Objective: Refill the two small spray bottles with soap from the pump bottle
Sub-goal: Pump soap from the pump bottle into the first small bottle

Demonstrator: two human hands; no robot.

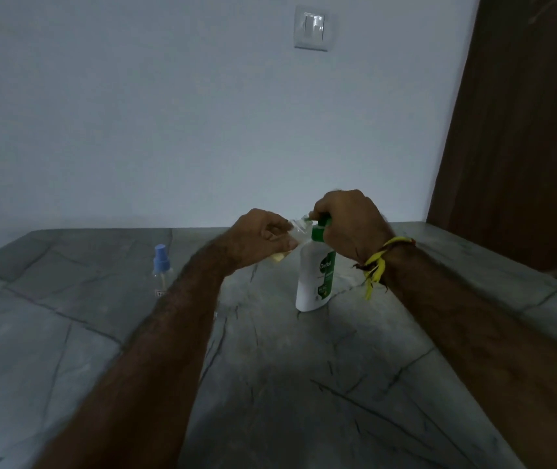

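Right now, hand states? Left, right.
Left hand: closed around small clear bottle, tilted at the pump.
Right hand: closed on pump bottle head.

Wall: a plain pale grey-white painted wall (168,113) is seen behind the counter.
Switch: a white rectangular switch plate (311,28) is mounted high on the wall.
Door: a dark brown wooden panel (524,130) is seen at the right edge.
Counter: a grey veined stone countertop (287,384) is spread across the lower half.
Light: the room is dimly lit.
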